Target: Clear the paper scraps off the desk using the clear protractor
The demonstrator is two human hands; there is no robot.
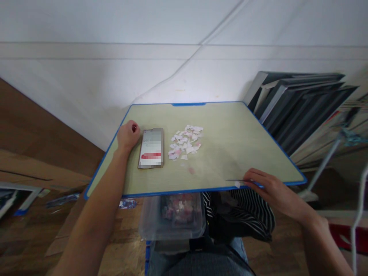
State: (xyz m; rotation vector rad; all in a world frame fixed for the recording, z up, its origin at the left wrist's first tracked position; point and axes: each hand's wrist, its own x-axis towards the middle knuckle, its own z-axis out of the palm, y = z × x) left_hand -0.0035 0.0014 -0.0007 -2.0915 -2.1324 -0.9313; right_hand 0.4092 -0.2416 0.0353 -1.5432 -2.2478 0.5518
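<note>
My left hand [128, 134] rests on the left part of the pale table board [227, 126], curled into a loose fist with nothing visible in it. Just right of it lies a phone [148, 149], its lit screen partly blurred. A loose pile of torn paper scraps [185, 142] is spread at the middle of the board. Near the front right edge, my right hand [264, 184] is closed on a thin dark stick-like tool [234, 180], which points left. One small white scrap [237, 184] sits beside the tool at the edge; whether they touch, I cannot tell.
Below the front edge stands a clear plastic box [146, 218] with pinkish contents. A black striped cloth or bag [258, 211] is to its right. Dark flat panels [293, 107] lean at the right. A white wall [172, 73] with a cable [178, 71] rises behind the board.
</note>
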